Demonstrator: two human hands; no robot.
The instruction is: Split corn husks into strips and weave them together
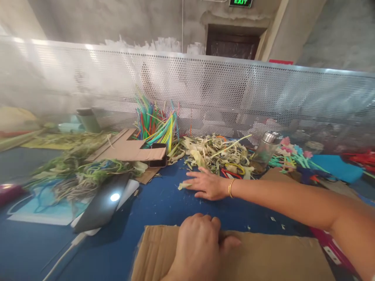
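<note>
Clasping the far edge of a cardboard sheet point(272, 255), the left hand point(199, 244) has its grip closed in the foreground; beyond, on the blue worktop point(155, 207), the right hand point(210, 186) lies flat, grip spread, a pale scrap point(183, 186) at its fingertips, before heaped plant trimmings point(209, 150) and a perforated metal screen point(216, 82).

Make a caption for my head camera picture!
Left hand holds cardboard; right hand spreads over the blue table beside leafy scraps.
</note>
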